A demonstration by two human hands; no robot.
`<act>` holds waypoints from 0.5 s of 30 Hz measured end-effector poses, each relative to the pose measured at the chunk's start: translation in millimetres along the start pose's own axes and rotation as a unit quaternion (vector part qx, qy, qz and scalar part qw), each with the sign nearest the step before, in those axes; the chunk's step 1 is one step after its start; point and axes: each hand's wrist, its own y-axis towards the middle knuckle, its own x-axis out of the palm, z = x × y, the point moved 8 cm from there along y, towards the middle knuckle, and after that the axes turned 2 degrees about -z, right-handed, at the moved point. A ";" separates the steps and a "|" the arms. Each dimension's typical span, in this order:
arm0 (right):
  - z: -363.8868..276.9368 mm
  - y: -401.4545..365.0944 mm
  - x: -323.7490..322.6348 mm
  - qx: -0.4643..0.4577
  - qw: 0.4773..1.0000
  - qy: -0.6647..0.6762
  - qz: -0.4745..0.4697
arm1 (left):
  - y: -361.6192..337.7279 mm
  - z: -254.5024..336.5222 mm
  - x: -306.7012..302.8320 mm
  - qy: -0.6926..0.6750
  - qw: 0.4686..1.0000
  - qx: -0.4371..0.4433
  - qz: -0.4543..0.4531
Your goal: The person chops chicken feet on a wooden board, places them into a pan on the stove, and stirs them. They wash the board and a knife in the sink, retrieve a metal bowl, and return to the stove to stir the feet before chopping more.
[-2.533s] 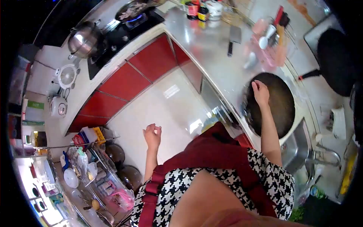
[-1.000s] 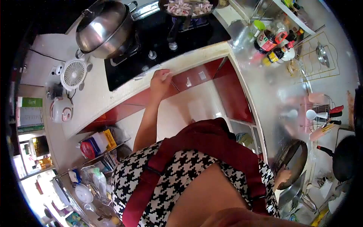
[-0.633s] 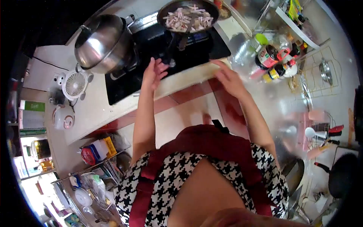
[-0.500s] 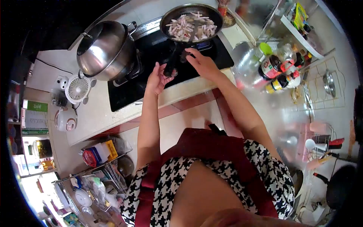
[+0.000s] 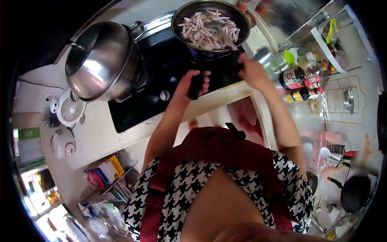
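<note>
A dark frying pan [image 5: 175, 30] sits on the far burner, holding pale pinkish strips of food [image 5: 197, 30] in a little liquid. My left hand [image 5: 187, 82] is wrapped around its black handle [image 5: 196, 85], which points toward me. To the right of it, my right hand [image 5: 254, 72] is closed on the dark handle of a spatula [image 5: 231, 44]. The spatula's front end reaches over the pan's near right rim into the food, where it is partly blurred.
A large lidded steel pot [image 5: 105, 60] stands on the left of the black cooktop [image 5: 141, 109]. A small white fan [image 5: 71, 107] and a white appliance [image 5: 63, 144] stand left of it. Sauce bottles [image 5: 293, 78] crowd the right counter. A wire rack [image 5: 342, 97] lies beyond them.
My left hand has closed around the pan handle. My right hand has moved right with the spatula, whose front end has shifted from the pan's middle to its right side.
</note>
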 end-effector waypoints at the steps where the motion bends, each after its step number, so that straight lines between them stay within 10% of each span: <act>1: 5.5 -6.2 -19.4 0.020 0.999 -0.039 0.018 | 2.6 -1.8 3.0 -0.043 0.999 -0.005 -0.002; 8: -57.6 -64.4 -130.8 0.077 0.978 -0.192 0.022 | 8.5 -18.7 13.7 -0.030 1.000 0.002 -0.011; 15: -70.1 -61.8 -78.7 0.146 0.951 -0.253 -0.097 | 5.4 -17.0 19.6 -0.070 0.997 -0.008 0.042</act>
